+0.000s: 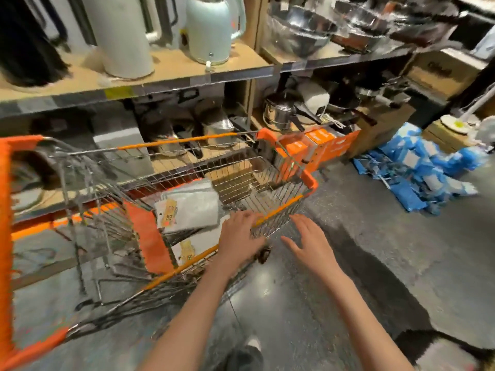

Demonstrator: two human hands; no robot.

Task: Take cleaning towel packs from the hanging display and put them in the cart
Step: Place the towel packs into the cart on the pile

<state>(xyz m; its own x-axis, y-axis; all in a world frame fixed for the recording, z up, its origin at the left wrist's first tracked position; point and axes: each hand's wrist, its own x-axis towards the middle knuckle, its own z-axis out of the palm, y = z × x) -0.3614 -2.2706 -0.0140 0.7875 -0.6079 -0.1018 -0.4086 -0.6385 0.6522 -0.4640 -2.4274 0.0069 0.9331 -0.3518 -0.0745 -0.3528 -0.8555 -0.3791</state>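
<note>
I can't read the print on the yellow label of the grey flat towel pack (191, 207) in the orange-trimmed wire shopping cart (281, 210); it's blurred. A second pale pack (197, 245) lies mostly hidden beneath it. The cart's left end is cut off by the frame edge. The blue plastic-wrapped bundles (417, 167) on the floor smear together.

Wood shelves (171, 68) w/ kettles, pans; grey floor (375, 236).

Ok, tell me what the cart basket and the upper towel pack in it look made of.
Cart basket: bare metal wire, a shiny see-through grid, with orange rim trim, probably plastic. Upper towel pack: pale grey cloth, seemingly in glossy clear film, with a yellow paper-like label.
</note>
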